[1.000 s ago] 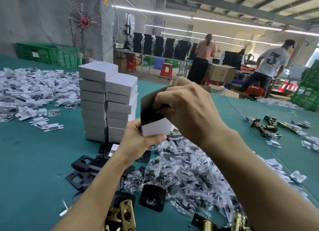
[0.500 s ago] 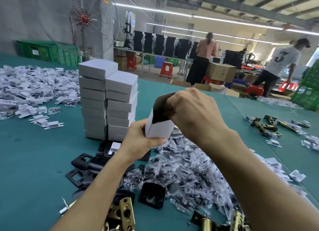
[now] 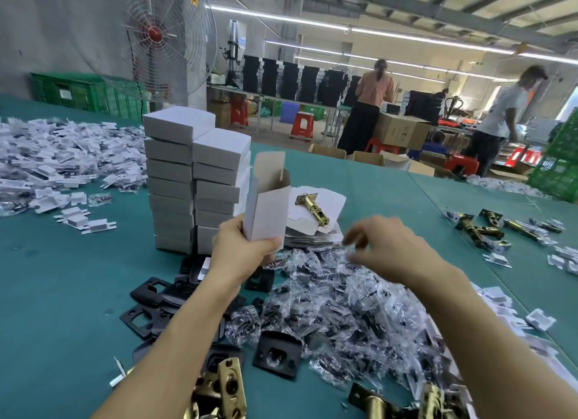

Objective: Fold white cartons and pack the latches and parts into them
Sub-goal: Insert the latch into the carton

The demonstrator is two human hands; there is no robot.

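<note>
Packing is in hand: the left hand (image 3: 247, 246) grips the open-topped carton (image 3: 268, 212) upright, and the loosely curled, seemingly empty right hand (image 3: 386, 246) must next pinch a bagged part (image 3: 344, 309).

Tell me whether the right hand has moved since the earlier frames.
Yes. The right hand has left the open white cardboard carton, moving rightward away from the stack of white boxes.

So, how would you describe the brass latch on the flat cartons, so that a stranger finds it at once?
Find the tall double stack of closed white boxes mid-table. Right of it lies a low pile of unfolded cartons. The brass latch lies alone on top of that pile; the other latches lie at the table's near and right edges.
</note>
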